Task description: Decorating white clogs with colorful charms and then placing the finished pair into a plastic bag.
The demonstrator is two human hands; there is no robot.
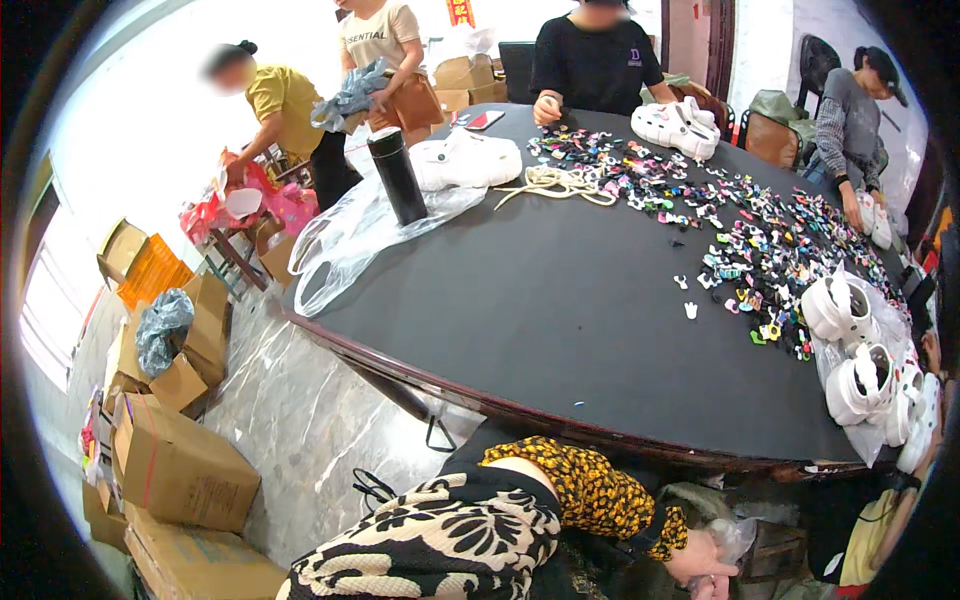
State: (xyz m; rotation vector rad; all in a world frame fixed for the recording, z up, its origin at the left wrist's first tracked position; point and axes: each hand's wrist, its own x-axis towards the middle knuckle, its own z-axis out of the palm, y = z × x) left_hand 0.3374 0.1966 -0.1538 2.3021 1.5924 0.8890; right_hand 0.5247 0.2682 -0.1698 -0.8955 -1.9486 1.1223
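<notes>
The clear plastic bag [737, 540] sat low at the near right, below the table's near edge, a crumpled, glossy, shapeless wad. It was too bunched to show a long axis or which way it pointed. One hand [708, 568] was pinched on it from the left, fingers curled together on the film. The arm in a yellow-and-black spotted sleeve [590, 490] ran down to it from the near middle, bent at the elbow and reaching rightward under the table edge. Which hand this was could not be told, and no second hand of the wearer showed.

Just above lay the round black table [560, 300], its top matte and smooth, with a brown rim. On its right edge sat a cluster of white clogs [860, 370], thick and rubbery, lying partly on clear plastic. Beyond them, a broad scatter of small colourful charms [740, 230] spread toward the far side. A coil of pale cord [555, 182] lay at the far middle, and a tall black cylindrical flask [398, 175] stood upright at the far left beside a large see-through bag [350, 240] hanging over the rim.

On the floor at the near left stood brown cardboard boxes [180, 465]. Other people stood or sat around the far side.
</notes>
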